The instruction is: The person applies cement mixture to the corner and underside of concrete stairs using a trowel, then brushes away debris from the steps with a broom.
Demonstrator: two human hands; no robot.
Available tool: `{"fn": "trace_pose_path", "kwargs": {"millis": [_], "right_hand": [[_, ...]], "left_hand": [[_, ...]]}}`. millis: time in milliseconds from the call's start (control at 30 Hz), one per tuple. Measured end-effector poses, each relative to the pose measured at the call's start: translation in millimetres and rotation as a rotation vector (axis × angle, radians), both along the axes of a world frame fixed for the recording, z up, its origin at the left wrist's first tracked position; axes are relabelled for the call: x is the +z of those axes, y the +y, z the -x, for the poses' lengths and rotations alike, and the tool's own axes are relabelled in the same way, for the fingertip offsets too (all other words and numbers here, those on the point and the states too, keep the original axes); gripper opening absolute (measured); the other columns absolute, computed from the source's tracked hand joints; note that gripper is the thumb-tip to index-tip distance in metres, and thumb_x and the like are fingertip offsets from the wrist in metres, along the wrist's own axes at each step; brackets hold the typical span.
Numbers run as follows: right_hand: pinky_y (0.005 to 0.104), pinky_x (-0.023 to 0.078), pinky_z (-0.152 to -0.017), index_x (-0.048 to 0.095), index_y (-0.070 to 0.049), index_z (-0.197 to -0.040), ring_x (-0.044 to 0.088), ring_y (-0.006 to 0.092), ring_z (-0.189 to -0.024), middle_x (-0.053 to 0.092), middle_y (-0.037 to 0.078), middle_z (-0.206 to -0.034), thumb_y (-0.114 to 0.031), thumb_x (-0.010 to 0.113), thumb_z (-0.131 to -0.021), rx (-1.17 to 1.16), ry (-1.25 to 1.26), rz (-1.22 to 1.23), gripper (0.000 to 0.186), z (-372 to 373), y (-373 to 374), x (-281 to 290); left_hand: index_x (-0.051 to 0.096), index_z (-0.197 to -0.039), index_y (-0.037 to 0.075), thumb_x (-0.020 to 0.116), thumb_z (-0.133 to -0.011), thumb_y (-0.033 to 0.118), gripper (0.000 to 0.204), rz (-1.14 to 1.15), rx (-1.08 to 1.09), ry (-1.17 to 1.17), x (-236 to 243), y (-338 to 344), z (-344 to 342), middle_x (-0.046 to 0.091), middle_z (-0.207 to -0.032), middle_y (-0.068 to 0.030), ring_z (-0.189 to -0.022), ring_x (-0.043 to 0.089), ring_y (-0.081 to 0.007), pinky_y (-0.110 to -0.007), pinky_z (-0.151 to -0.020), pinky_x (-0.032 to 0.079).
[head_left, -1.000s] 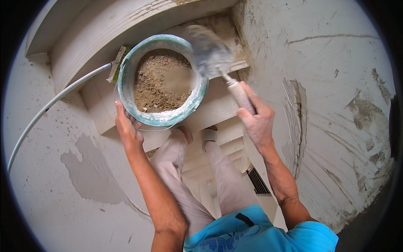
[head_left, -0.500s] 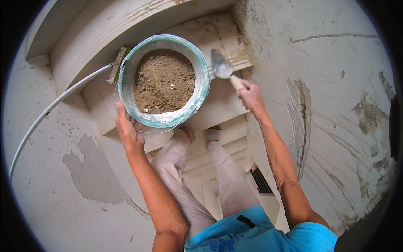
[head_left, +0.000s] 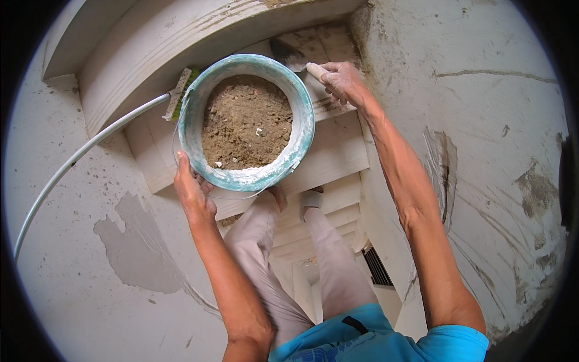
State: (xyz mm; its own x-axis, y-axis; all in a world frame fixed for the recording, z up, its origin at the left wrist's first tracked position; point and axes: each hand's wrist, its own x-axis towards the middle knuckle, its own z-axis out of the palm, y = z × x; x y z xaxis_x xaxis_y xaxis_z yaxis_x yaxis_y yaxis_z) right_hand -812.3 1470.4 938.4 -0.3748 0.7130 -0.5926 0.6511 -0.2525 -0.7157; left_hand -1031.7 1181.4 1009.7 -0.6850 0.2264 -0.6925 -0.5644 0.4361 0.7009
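Note:
A turquoise bucket (head_left: pixel 302 123) smeared with white holds brown sandy debris (head_left: pixel 244 120) and rests on a pale stair step (head_left: pixel 335 151). My left hand (head_left: pixel 193 189) grips the bucket's lower-left side, fingers partly hidden beneath the wire handle and rim. My right hand (head_left: pixel 342 84) is closed round the light handle of a trowel (head_left: pixel 288 55), whose metal blade lies low on the step behind the bucket's upper right, partly in shadow. Just left of the bucket is a green-bristled brush head (head_left: pixel 178 92) on a long white pole.
A curved step riser (head_left: pixel 139 60) rises behind the bucket. Plastered walls (head_left: pixel 494 133) flank both sides, the right one streaked and stained. Between my legs (head_left: pixel 325 259), which stand on the lower stairs, the stairwell drops away to a dark slatted opening (head_left: pixel 377 268).
My right hand and trowel have moved up and away from me, from beside the bucket to the step behind it. The bucket and my left hand sit slightly farther right in the view.

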Motion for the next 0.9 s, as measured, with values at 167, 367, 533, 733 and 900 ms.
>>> {"fn": "trace_pose_path", "kwargs": {"millis": [167, 367, 533, 733, 900], "right_hand": [[0.0270, 0.041, -0.037, 0.070, -0.005, -0.118, 0.054, 0.0112, -0.044, 0.064, 0.005, -0.068, -0.019, 0.063, -0.085, -0.071, -0.037, -0.045, 0.036, -13.1, 16.3, 1.2], [0.0265, 0.040, -0.038, 0.068, -0.003, -0.122, 0.053, 0.0106, -0.045, 0.063, 0.006, -0.069, -0.018, 0.060, -0.090, -0.223, -0.018, -0.015, 0.036, -51.8, 37.7, -2.7], [0.0264, 0.039, -0.037, 0.066, -0.003, -0.123, 0.054, 0.0103, -0.046, 0.063, 0.006, -0.070, -0.019, 0.061, -0.090, -0.206, -0.015, -0.003, 0.037, -52.6, 34.6, -2.8], [0.0250, 0.038, -0.035, 0.062, 0.000, -0.126, 0.052, 0.0084, -0.045, 0.061, 0.004, -0.066, -0.017, 0.058, -0.092, -0.382, -0.007, 0.045, 0.039, -55.0, 35.2, -11.2], [0.0276, 0.039, -0.037, 0.064, 0.002, -0.120, 0.052, 0.0102, -0.046, 0.058, 0.004, -0.067, -0.015, 0.059, -0.091, -0.407, 0.061, 0.041, 0.034, -40.8, 18.5, -7.9]], "left_hand": [[0.047, -0.137, -0.003, 0.052, -0.098, 0.054, 0.070, -0.001, 0.023, -0.018, 0.2, 0.2, 2.1, 0.058, -0.124, -0.0191, -0.106, 0.060, -0.0263, -0.041, -0.083, 0.054], [0.047, -0.137, -0.003, 0.053, -0.098, 0.053, 0.069, 0.006, 0.037, -0.019, -0.5, 1.9, 0.3, 0.059, -0.122, -0.0188, -0.104, 0.061, -0.0264, -0.039, -0.082, 0.055], [0.048, -0.137, -0.002, 0.054, -0.097, 0.052, 0.067, -0.002, 0.033, -0.015, -4.9, -2.3, 1.0, 0.059, -0.123, -0.0186, -0.104, 0.061, -0.0261, -0.039, -0.081, 0.055], [0.048, -0.136, -0.001, 0.056, -0.097, 0.052, 0.066, -0.022, 0.032, -0.013, -2.2, -1.0, 0.3, 0.060, -0.123, -0.0178, -0.104, 0.061, -0.0260, -0.039, -0.081, 0.054], [0.049, -0.136, -0.001, 0.056, -0.096, 0.052, 0.067, 0.006, 0.027, -0.019, -1.9, 0.0, 0.7, 0.060, -0.122, -0.0175, -0.105, 0.061, -0.0261, -0.038, -0.081, 0.052]]}}
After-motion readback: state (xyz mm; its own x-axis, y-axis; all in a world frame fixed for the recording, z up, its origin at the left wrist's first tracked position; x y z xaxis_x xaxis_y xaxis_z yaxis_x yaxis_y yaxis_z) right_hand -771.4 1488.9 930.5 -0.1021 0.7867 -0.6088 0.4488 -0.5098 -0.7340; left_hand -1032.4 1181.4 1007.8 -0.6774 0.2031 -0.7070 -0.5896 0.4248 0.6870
